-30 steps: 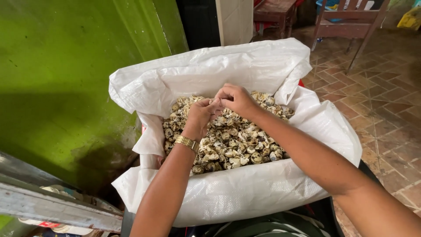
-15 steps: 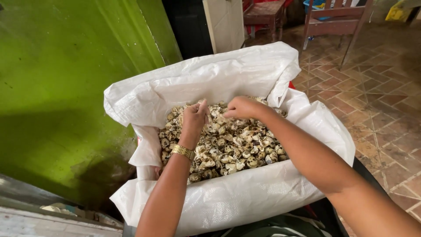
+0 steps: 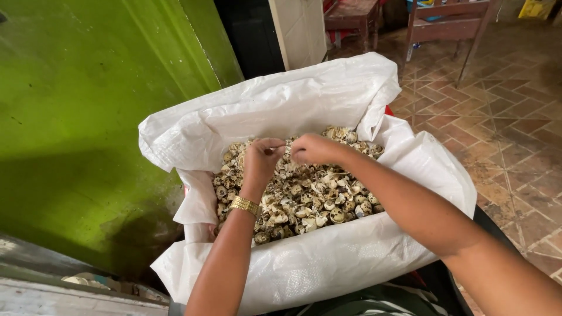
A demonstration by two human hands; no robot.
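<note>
- White woven sack (image 3: 328, 263): mouth rolled open upward, filled with speckled eggshells (image 3: 304, 196).
- Left hand (image 3: 261, 161), right hand (image 3: 313, 149): fingers curled over the pile's far middle; a small shell piece pinched between them.
- Versus earlier: hands slightly parted.
- Green wall (image 3: 88, 117) behind.

A green wall (image 3: 88, 117) stood at the left, with a dark doorway (image 3: 249, 35) beside it. Brown patterned floor tiles (image 3: 509, 134) spread to the right. A wooden chair (image 3: 448, 26) and a low wooden table (image 3: 351, 14) stood at the back, well apart from the wall.
</note>
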